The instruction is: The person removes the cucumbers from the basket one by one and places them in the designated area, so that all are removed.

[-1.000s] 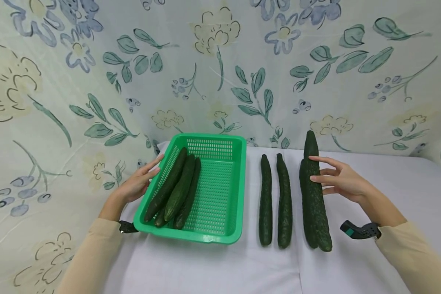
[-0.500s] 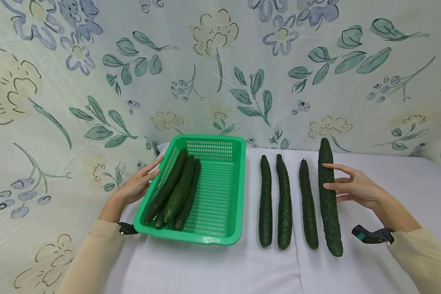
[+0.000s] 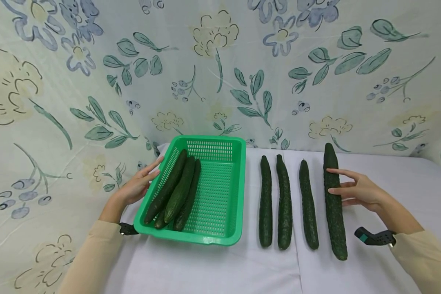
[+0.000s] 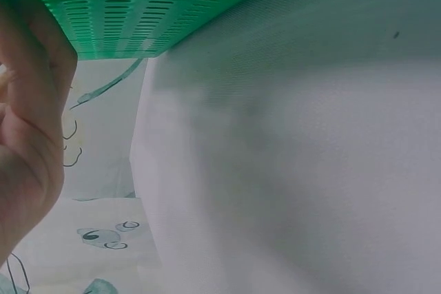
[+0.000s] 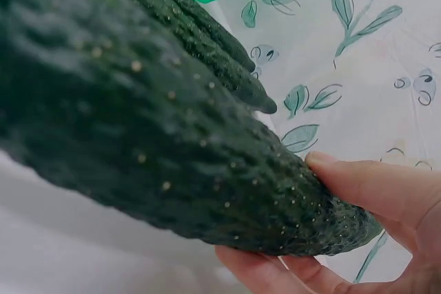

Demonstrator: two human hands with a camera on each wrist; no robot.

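My right hand [image 3: 361, 192] pinches a long dark green cucumber [image 3: 336, 222] near its upper half. In the right wrist view, thumb and fingertips grip opposite sides of this bumpy cucumber [image 5: 186, 149]. Left of it, three more cucumbers lie side by side: one close by [image 3: 308, 208], one in the middle [image 3: 284, 208] and one nearest the basket [image 3: 266, 208]. My left hand [image 3: 136, 187], fingers extended, touches the left wall of a green plastic basket [image 3: 239, 196]. Inside, several cucumbers [image 3: 180, 190] are heaped along the left side.
A white cloth [image 3: 206, 265] covers the table. Behind it hangs a flower-printed curtain [image 3: 220, 102], which also runs down the left side. A dark band [image 3: 375, 237] is on the right wrist, another [image 3: 128, 228] on the left.
My right hand has moved right and slightly nearer with its cucumber, away from the third one in the row, which it overlapped before. My left hand and the basket have stayed put.
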